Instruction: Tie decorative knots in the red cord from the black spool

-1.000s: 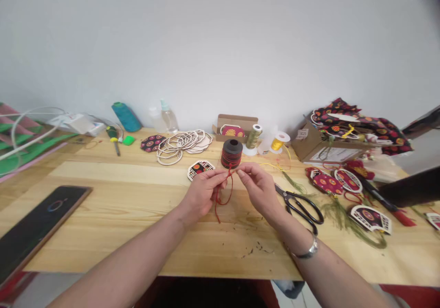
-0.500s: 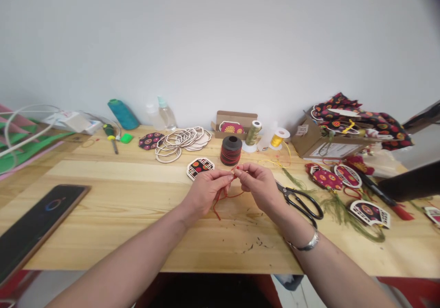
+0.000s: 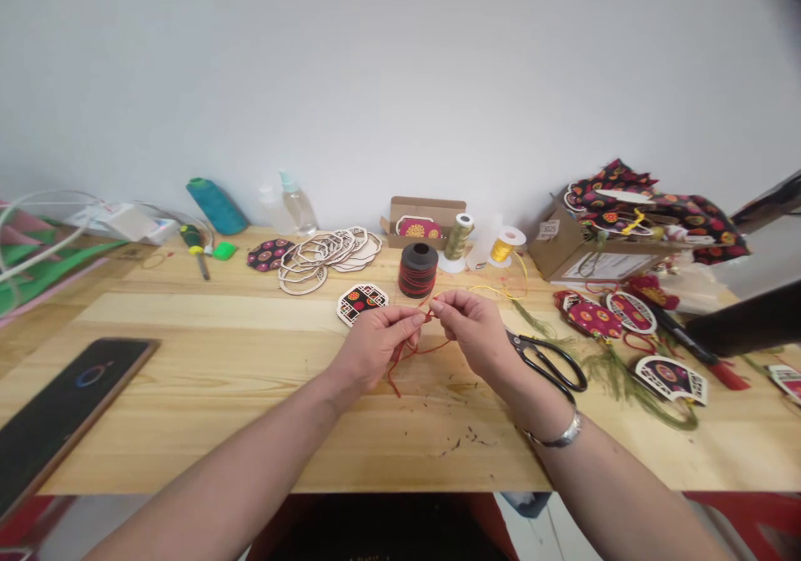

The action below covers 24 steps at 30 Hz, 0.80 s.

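A red cord [image 3: 395, 377] is pinched between my two hands above the middle of the table, its loose end hanging below the fingers. My left hand [image 3: 383, 340] grips it between thumb and forefinger. Close beside it, my right hand [image 3: 472, 327] pinches the same cord with thumb and fingertips. Just behind the fingers stands a black spool of dark red cord [image 3: 418, 273]. A patterned ornament with a pale cut-out frame [image 3: 361, 304] lies partly behind my left hand. Black-handled scissors [image 3: 547, 361] rest to the right, partly hidden by my right wrist.
A phone [image 3: 75, 406] lies at the left. Toward the wall are stacked wooden frames [image 3: 325, 252], a teal thread cone [image 3: 217, 206], a clear bottle [image 3: 299, 206], a green spool [image 3: 459, 237] and a yellow spool [image 3: 502, 248]. Tasselled ornaments [image 3: 671, 379] and a cardboard box [image 3: 563, 248] sit right.
The fingertips have shifted slightly, with the right thumb and finger a little farther from the left ones. Both hands still pinch the red cord. The whole view has moved slightly.
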Tool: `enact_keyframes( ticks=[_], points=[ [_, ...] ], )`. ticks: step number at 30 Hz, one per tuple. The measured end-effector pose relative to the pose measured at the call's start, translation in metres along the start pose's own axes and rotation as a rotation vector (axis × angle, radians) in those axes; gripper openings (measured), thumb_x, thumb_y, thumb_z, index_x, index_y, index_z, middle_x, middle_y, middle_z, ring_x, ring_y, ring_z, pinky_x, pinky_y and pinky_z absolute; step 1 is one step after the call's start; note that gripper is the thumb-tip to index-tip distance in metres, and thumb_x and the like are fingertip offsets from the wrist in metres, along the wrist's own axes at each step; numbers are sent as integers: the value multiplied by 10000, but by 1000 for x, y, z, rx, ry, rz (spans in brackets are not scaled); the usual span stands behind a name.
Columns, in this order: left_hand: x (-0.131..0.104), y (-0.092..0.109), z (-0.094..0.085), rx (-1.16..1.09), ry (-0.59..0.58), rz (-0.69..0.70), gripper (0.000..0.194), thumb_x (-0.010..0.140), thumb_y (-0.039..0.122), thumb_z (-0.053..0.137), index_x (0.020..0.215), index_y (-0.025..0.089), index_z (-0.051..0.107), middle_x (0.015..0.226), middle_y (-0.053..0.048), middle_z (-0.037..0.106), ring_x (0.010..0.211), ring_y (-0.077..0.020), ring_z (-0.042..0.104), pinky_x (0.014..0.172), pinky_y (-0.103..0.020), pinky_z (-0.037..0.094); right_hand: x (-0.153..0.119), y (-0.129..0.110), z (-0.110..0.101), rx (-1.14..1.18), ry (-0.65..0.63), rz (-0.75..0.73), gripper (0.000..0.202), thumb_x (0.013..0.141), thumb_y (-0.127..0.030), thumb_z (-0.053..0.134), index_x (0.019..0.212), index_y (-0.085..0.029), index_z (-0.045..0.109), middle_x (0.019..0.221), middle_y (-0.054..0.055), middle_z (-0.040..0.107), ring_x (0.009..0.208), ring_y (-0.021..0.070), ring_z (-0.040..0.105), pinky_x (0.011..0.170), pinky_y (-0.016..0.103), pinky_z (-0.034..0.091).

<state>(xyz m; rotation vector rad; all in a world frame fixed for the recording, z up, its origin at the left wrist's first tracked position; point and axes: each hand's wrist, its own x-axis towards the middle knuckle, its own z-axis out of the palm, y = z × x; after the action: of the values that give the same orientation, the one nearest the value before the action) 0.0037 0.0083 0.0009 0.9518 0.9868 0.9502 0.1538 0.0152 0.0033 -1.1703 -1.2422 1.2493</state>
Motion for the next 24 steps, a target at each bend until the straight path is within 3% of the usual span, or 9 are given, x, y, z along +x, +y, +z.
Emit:
enact_keyframes(
  ticks=[6, 15, 24],
  points=[
    [0, -1, -1, 98, 18, 68, 200, 662, 324, 730, 744, 142, 723, 567, 6, 590, 563, -91, 516, 581, -226, 390, -1, -3, 1, -24, -4, -2, 230, 711, -378, 650, 642, -163, 606, 512, -42, 471, 477, 72, 356, 475, 226, 295],
    [0, 3, 1, -5, 45, 35, 173, 663, 304, 711, 718, 140, 710, 514, 41, 529, 444, -42, 398, 446, -194, 278, -1, 1, 1, 52, -127, 75, 259, 673, -390, 695, 746, -143, 671, 540, -33, 524, 466, 61, 387, 455, 220, 301],
    [-1, 1, 1, 52, 48, 17, 198, 673, 315, 695, 743, 130, 713, 515, 23, 545, 443, -58, 402, 439, -203, 273, 0, 3, 3, 45, -39, 47, 189, 633, -337, 724, 641, -162, 655, 597, -8, 597, 513, 75, 416, 467, 212, 323]
  ],
)
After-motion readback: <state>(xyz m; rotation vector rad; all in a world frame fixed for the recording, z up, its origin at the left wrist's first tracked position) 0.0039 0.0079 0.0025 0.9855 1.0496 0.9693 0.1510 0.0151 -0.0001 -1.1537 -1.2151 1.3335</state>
